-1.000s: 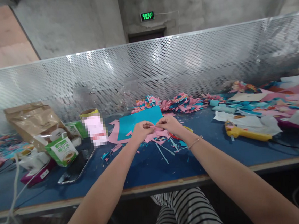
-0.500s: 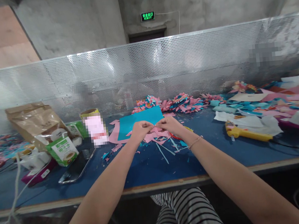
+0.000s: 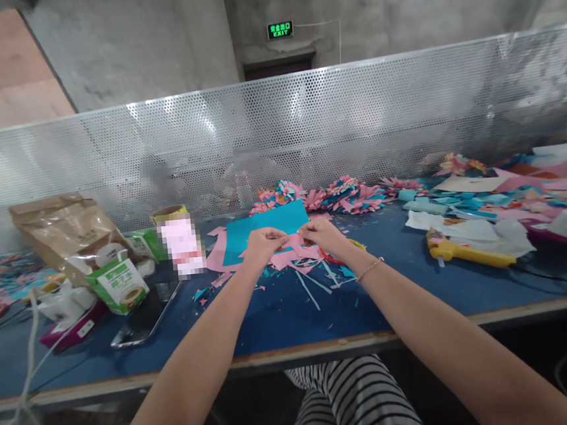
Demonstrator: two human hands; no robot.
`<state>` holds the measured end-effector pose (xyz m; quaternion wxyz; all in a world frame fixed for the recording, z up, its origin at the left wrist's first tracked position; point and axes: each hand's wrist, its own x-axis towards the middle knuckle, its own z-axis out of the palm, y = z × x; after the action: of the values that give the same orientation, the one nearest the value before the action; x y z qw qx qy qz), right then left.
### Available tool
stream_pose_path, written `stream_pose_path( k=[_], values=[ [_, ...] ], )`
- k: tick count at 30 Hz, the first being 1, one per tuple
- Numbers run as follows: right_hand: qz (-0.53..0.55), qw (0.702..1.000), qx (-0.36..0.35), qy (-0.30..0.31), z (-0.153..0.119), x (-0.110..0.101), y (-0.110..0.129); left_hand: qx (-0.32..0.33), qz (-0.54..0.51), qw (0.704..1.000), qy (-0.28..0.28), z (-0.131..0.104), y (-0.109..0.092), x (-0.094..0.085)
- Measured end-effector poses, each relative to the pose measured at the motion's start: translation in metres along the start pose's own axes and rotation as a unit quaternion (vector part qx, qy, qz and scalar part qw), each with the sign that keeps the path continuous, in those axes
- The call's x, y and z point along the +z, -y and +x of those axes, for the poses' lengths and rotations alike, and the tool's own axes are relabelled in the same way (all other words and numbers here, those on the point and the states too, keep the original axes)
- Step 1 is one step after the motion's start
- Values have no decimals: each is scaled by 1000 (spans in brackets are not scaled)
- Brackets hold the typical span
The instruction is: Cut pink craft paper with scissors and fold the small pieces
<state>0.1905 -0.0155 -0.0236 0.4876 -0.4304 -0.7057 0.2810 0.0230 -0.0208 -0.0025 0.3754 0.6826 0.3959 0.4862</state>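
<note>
My left hand point(image 3: 265, 244) and my right hand point(image 3: 322, 234) face each other over the middle of the table, fingertips pinched. Between them is a small piece of pink paper point(image 3: 295, 243), which both hands appear to grip at its ends. Just behind lies a bright blue paper sheet point(image 3: 248, 229), on top of a larger pink sheet point(image 3: 214, 261). Pink paper scraps point(image 3: 287, 260) and thin strips point(image 3: 309, 291) are spread below my hands. Partly hidden by my right wrist are red and yellow handles point(image 3: 356, 244), perhaps of scissors.
Fringed paper flowers point(image 3: 354, 196) stand along the perforated metal screen point(image 3: 355, 127). On the right are a yellow glue gun point(image 3: 470, 252) and a paper heap point(image 3: 500, 187). At left sit a brown bag point(image 3: 67, 235), a green-white packet point(image 3: 118, 286) and a phone point(image 3: 147, 320).
My hands have drawn slightly apart, the right one a little to the right. More of the pink paper shows between the fingertips. Everything else on the table stays put.
</note>
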Motion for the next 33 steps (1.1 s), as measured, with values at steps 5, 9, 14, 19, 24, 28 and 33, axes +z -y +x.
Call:
stream_pose_path(
  k=[5,9,14,19,24,28,33],
  values=[
    [-24,1000,2,9,-1,0,2,-4,-13,1000,-3,2,3,0],
    [-46,999,0,11,1,0,1,-8,-18,1000,-9,1,3,0],
    [-57,998,-19,13,2,2,-2,-15,-27,999,-15,0,0,1],
    [-16,1000,-19,-9,0,1,1,-56,-79,995,-8,1,1,3],
    [21,1000,-20,-13,-2,0,5,-37,-49,998,-8,2,0,3],
    [56,998,-1,-18,-1,2,6,32,30,999,3,-1,-5,0],
    [1,998,-55,6,-2,4,4,97,136,985,42,-2,0,0]
  ],
)
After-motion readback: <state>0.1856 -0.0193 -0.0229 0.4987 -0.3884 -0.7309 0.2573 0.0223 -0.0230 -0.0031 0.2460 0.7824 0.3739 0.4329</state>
